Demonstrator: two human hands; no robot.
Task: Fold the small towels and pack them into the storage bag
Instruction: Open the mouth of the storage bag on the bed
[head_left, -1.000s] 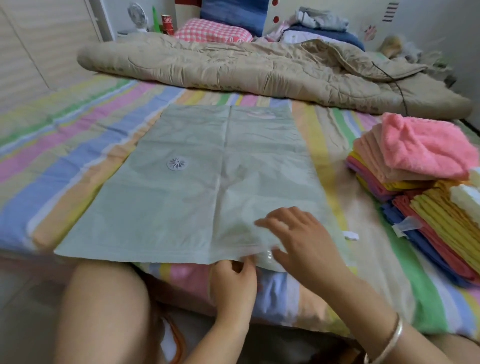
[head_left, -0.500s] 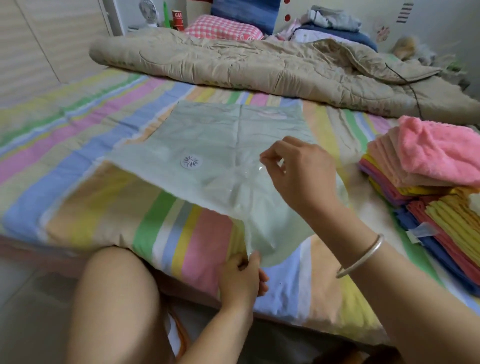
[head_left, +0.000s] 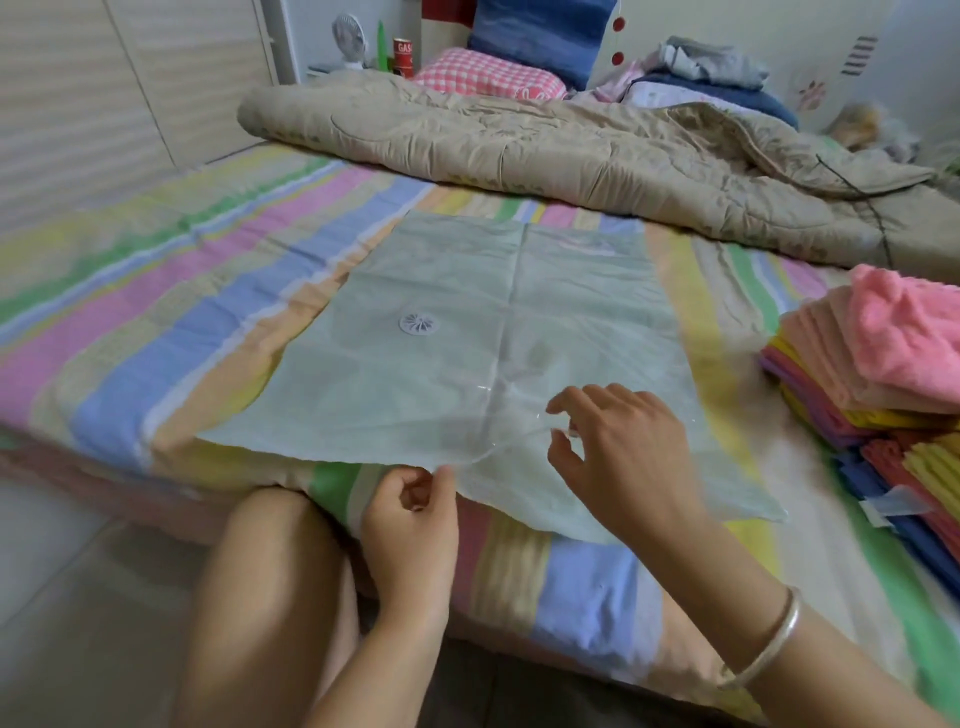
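A pale green plastic storage bag (head_left: 467, 332) with a round white valve (head_left: 418, 323) lies flat on the striped bed. My left hand (head_left: 410, 514) pinches the bag's near edge at the mattress front. My right hand (head_left: 618, 447) hovers over the bag's near right part, its fingers curled and spread; whether they touch the plastic is unclear. A stack of folded small towels (head_left: 883, 395) in pink, peach, yellow, red and blue sits at the right, a loose pink towel (head_left: 914, 332) on top.
A rumpled beige quilt (head_left: 571, 156) lies across the far side of the bed, with pillows and clothes behind it. The striped sheet (head_left: 182, 322) stretches bare to the left. My bare knee (head_left: 260, 597) presses against the mattress front. White cupboard doors stand at far left.
The bag's near end, lifted and folded back by my right hand half a second ago, has come back down flat. My right hand has let go and lowered; my left hand kept its pinch.
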